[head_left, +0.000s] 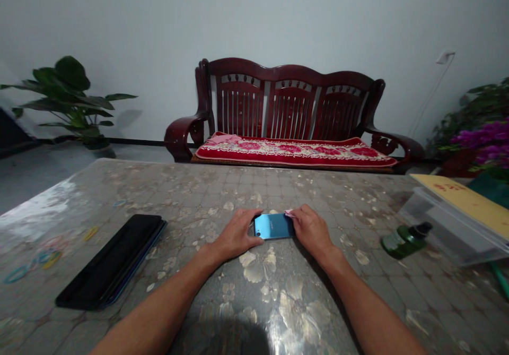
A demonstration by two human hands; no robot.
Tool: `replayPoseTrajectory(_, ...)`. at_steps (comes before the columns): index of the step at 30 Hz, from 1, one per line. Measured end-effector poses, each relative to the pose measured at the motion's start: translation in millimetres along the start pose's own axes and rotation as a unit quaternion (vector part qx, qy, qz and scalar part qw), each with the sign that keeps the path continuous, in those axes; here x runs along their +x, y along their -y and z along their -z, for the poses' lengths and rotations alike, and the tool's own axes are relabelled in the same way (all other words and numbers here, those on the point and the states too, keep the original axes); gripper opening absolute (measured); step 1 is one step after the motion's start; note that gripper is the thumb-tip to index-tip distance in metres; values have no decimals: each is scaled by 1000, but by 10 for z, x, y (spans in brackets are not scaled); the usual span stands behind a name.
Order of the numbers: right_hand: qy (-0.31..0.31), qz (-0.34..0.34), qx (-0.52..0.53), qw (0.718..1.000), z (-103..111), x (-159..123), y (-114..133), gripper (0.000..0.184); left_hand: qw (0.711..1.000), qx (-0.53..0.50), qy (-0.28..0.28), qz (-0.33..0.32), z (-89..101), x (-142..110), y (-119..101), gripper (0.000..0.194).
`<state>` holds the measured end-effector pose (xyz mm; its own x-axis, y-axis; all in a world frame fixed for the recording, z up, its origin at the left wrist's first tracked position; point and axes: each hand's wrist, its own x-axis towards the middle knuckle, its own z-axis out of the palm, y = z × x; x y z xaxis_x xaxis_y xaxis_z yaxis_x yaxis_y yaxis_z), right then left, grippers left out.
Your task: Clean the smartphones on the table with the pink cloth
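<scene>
At the middle of the patterned table (191, 190), a blue smartphone (274, 226) shows its back, gripped at the left end by the left hand (237, 232), while the right hand (312, 228) pinches a pale wipe (289, 213) at the right end, apparently cleaning, the next stroke likely needing steady left-hand bracing.

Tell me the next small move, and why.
Probably slide the pale scrap leftward across the phone: the right hand pinches it at the phone's right end, the left hand holds the other end, and the middle lies uncovered.
</scene>
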<state>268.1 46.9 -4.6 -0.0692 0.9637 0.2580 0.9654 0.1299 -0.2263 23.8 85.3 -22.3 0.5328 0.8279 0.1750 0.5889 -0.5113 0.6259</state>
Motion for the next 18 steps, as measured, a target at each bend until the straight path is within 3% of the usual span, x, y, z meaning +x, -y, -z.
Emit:
replayPoseTrajectory(7, 48, 69, 35, 996, 0, -69, 232, 30, 1000, 2, -7, 3, -18, 4, -2, 72)
replayPoseTrajectory(14, 21, -6, -14, 1000, 67, -41, 16, 29, 1000, 10, -7, 16, 11, 2, -66, 72)
replayPoseTrajectory(18, 29, 32, 14, 999, 71, -87, 27, 31, 1000, 18, -5, 20, 19, 1, -83, 73)
